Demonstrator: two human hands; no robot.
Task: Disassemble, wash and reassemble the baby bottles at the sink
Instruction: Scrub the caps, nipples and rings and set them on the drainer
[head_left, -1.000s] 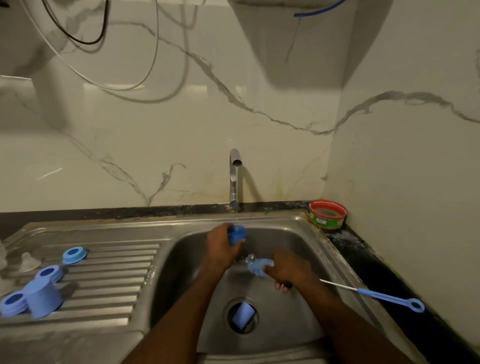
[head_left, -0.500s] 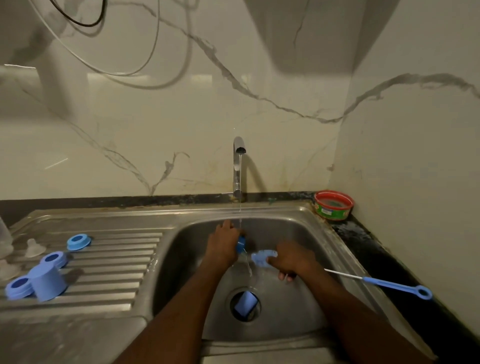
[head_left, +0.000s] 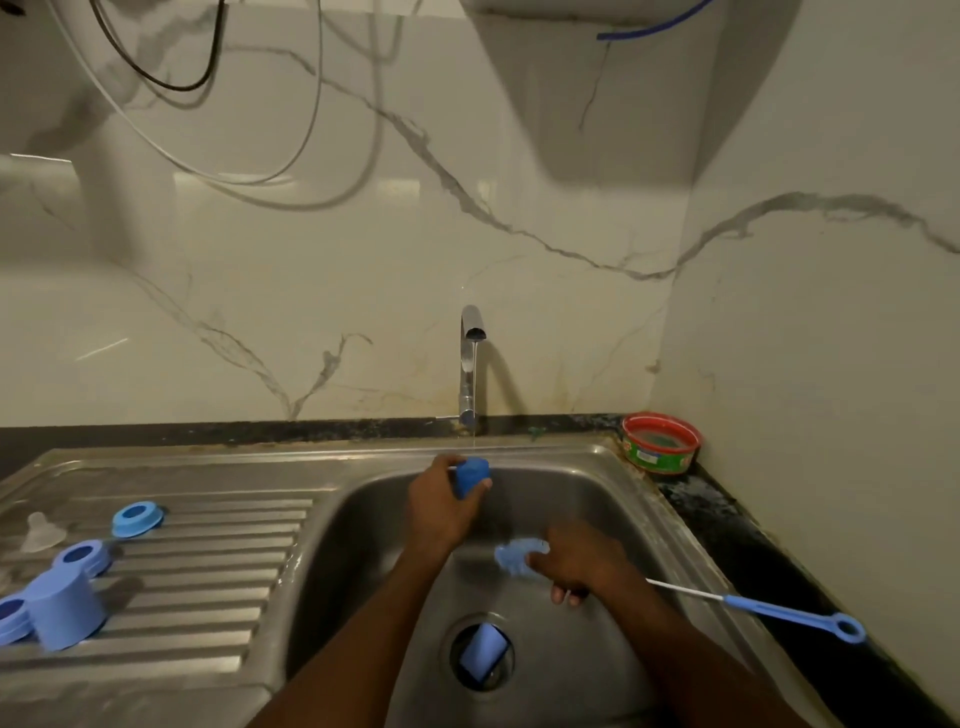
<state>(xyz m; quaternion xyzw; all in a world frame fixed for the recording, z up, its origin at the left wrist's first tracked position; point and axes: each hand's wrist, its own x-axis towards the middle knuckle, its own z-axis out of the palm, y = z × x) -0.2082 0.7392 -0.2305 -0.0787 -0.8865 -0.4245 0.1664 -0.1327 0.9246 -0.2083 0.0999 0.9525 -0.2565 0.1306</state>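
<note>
Under the tap (head_left: 470, 358), at the sink's (head_left: 623, 499) back edge, the left hand (head_left: 441, 512) grips a blue cap (head_left: 471, 475); the right hand (head_left: 576, 564) grips a brush (head_left: 519, 556). Best turn the cap's open side into the thin stream, rotating slowly, holding firm since wet plastic likely slips.

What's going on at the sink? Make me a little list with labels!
left hand: left hand holds a blue cap under the tap
right hand: right hand holds the bottle brush
tap: tap running
drain: blue piece sits in it
drainboard: blue rings, blue cup, clear teat
corner: red tub
</note>
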